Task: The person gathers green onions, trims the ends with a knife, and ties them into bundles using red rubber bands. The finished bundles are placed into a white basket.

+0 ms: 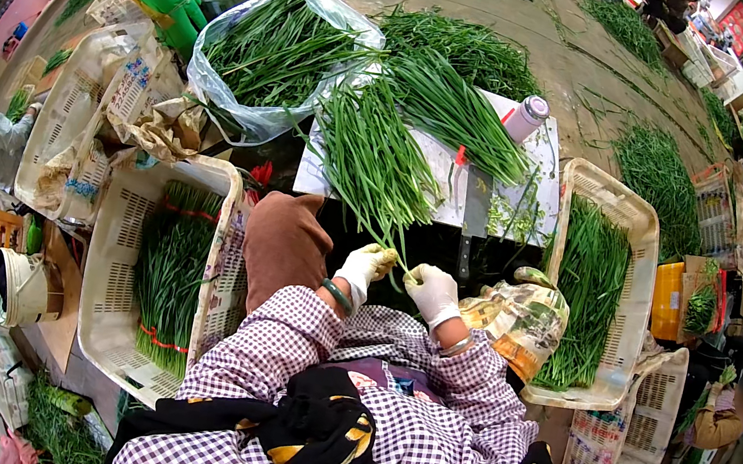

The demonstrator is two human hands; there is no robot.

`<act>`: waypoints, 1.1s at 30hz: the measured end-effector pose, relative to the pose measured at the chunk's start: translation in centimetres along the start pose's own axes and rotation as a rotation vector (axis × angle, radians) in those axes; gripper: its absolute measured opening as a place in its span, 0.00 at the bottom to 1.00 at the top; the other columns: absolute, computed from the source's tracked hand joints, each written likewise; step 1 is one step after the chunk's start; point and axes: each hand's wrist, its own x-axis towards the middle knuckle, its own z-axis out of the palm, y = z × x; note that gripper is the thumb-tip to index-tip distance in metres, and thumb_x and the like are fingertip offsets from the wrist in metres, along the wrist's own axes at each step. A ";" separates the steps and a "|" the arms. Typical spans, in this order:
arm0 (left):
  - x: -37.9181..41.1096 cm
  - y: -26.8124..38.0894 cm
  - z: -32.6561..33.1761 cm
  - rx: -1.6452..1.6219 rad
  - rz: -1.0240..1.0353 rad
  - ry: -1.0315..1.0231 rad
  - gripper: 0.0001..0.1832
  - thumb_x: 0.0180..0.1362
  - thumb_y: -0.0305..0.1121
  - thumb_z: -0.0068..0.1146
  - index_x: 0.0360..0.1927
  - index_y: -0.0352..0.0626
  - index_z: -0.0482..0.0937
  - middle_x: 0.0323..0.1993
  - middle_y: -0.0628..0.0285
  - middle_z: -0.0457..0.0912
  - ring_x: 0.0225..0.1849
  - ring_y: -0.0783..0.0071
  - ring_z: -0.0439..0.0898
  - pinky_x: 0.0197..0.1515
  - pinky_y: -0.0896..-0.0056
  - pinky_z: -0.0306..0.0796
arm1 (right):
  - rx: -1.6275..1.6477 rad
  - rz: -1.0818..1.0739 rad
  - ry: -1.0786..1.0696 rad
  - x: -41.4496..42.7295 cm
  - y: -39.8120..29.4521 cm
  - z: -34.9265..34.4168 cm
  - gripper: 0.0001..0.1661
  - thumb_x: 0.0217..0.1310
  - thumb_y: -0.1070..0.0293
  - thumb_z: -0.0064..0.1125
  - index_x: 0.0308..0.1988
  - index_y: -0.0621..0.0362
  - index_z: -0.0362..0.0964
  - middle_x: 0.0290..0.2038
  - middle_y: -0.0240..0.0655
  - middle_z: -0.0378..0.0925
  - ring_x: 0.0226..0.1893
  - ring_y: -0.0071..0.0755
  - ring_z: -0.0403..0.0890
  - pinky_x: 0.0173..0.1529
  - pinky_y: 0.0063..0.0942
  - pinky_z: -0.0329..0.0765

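Observation:
Both hands wear whitish gloves and are close together in front of my lap, below the near edge of a white board (313, 174). My left hand (364, 274) pinches a few green stalks, which look like garlic chives, at their ends. The fingertips of my right hand (433, 295) close on the lower end of stalks too. On the board lies a loose pile of chives (377, 152), its pale ends towards my hands. A second bundle (460, 118) lies behind it. The knife (477, 202) rests on the board, its black handle over the near edge.
A pink flask (527, 119) stands on the board. Behind is a plastic-lined container of chives (283, 55). A crate (110, 277) at left holds red-banded bundles (173, 272); a right crate (637, 276) holds more chives (582, 297). Other people sit at both sides.

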 end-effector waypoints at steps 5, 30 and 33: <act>-0.8 1.4 -1.1 0.173 -0.012 0.192 0.08 0.62 0.37 0.56 0.38 0.44 0.76 0.37 0.64 0.81 0.39 0.71 0.79 0.47 0.66 0.70 | -0.324 -0.027 -0.552 -0.2 2.2 -1.3 0.11 0.48 0.57 0.64 0.33 0.47 0.84 0.31 0.39 0.83 0.35 0.44 0.83 0.43 0.37 0.79; -4.9 2.9 -1.0 -0.036 0.197 0.188 0.07 0.57 0.26 0.61 0.39 0.46 0.79 0.30 0.69 0.80 0.31 0.78 0.77 0.35 0.75 0.70 | -0.028 0.223 0.066 14.0 0.9 3.4 0.13 0.49 0.60 0.66 0.39 0.47 0.81 0.35 0.41 0.83 0.38 0.45 0.82 0.45 0.37 0.77; -4.2 2.5 -1.7 0.029 0.199 0.236 0.06 0.58 0.26 0.59 0.40 0.46 0.79 0.32 0.69 0.80 0.30 0.76 0.77 0.36 0.74 0.71 | 0.086 0.283 -0.009 14.3 2.2 3.4 0.14 0.50 0.60 0.65 0.40 0.45 0.81 0.39 0.40 0.83 0.42 0.46 0.82 0.48 0.39 0.77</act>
